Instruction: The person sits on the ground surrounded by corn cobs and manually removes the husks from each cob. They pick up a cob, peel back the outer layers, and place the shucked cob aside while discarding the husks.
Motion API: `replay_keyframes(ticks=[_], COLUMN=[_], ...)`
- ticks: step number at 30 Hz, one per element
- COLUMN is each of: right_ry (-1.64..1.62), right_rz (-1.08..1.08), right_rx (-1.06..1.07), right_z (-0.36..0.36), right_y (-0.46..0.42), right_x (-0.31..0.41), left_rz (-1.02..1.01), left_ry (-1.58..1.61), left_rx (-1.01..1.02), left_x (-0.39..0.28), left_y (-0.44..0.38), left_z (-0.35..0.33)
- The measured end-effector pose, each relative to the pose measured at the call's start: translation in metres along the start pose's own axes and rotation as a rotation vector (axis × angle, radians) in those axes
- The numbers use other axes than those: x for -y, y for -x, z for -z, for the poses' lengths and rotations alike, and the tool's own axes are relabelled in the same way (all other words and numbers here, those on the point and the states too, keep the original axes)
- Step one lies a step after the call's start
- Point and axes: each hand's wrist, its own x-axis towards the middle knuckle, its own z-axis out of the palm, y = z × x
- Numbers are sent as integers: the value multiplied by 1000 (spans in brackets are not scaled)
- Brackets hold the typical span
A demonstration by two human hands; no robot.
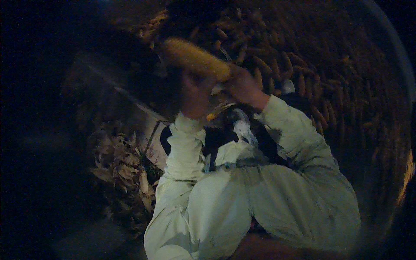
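Observation:
A large yellow ear of corn (195, 58) slants across the upper middle of the view, somewhat blurred. At its lower right end my right hand (243, 85) has its fingers closed round the butt. Just below the ear is my left hand (196, 96), dark and blurred; whether it touches the ear I cannot tell. A small orange-yellow piece (211, 117) lies below and between the hands, near pale strands that look like husk.
Many ears of corn (305, 84) lie in a heap at the upper right. Dry corn husks (123, 159) are piled at the lower left. A thin straight edge (136, 103) runs diagonally towards my left sleeve. The far left is too dark to make out.

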Motion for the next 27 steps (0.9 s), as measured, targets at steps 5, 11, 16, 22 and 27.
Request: replay_keyframes(ticks=[5,11,16,22,27], right_ry=[-535,-232,17,3,-50], right_rz=[-240,-333,-41,48,-202], right_rx=[251,497,721,770,741], right_z=[-2,5,0,14,44], right_y=[8,21,57,84,66], right_x=[55,50,32,31,41], left_rz=[-59,267,842,752,523], left_ry=[202,29,489,166,-461], left_rx=[-203,-31,196,-165,123], left_x=[-11,-20,-6,124,246], left_y=[29,24,14,12,-10], left_z=[-20,-19,34,56,50])
